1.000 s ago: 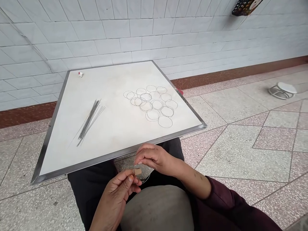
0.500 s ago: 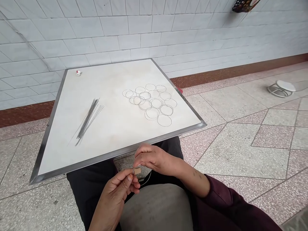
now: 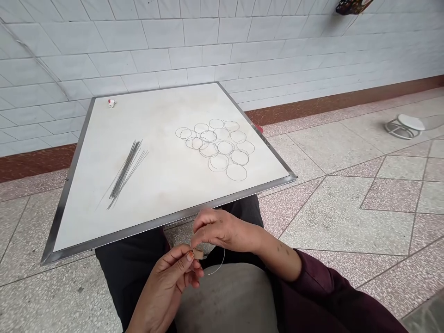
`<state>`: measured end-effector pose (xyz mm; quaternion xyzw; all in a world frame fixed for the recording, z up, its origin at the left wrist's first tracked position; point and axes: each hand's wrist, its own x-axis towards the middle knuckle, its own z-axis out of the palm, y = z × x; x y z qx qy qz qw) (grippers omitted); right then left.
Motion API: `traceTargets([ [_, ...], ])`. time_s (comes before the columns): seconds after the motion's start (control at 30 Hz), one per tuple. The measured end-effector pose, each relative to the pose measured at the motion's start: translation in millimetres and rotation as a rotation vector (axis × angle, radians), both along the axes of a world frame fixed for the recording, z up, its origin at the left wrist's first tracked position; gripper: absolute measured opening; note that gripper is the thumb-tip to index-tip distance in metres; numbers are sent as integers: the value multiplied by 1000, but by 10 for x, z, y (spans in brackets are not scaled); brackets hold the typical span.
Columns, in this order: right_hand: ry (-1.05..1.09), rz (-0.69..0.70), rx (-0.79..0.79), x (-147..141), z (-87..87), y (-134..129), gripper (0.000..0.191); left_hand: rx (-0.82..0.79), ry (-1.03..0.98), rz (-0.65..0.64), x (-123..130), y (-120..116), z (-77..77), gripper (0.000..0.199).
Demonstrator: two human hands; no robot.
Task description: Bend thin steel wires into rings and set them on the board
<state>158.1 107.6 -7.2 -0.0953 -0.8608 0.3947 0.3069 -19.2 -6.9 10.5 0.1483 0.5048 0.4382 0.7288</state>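
Note:
Above my lap, in front of the table's near edge, my left hand (image 3: 175, 273) pinches a thin wire (image 3: 220, 266) between thumb and forefinger. The wire curves out to the right in a loop below my other hand. A small tan piece (image 3: 198, 254), perhaps tape or card, shows at the left fingertips. My right hand (image 3: 220, 230) is closed at the same spot, its thumb and forefinger meeting the left fingertips; they seem to grip the wire's end, though the fingers cover it.
On the white table (image 3: 163, 194) with a metal rim lie a bundle of straight wires (image 3: 125, 173) at left and several wire rings (image 3: 218, 162) at right. A small red and white object (image 3: 111, 103) sits at the far left corner. A stool (image 3: 410, 122) stands on the floor at right.
My right hand has dropped slightly and drawn closer to the left fingertips. The wire loop now bulges farther to the right. The things on the table have stayed put.

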Motion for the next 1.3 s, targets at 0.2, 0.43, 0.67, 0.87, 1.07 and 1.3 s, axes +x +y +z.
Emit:
traceTargets([
  [0.2,-56,11,100,3,6,8,24,-31,-48,49,14,0,-2,13],
  [0.43,-89,33,258,-26,43,26,26,-41,-77,138,58,-11,-16,16],
  [0.67,-78,24,325,-35,55,21,25,-26,-106,135,59,-6,-22,17],
  [0.87,66,-131,118,-28,85,-18,23,-31,-131,170,29,-17,-65,14],
  [1.07,162,-318,207,-108,100,-122,25,-71,-252,462,70,51,-89,10],
  [1.3,74,-424,393,-323,-81,-279,14,23,-345,562,95,93,-58,13],
])
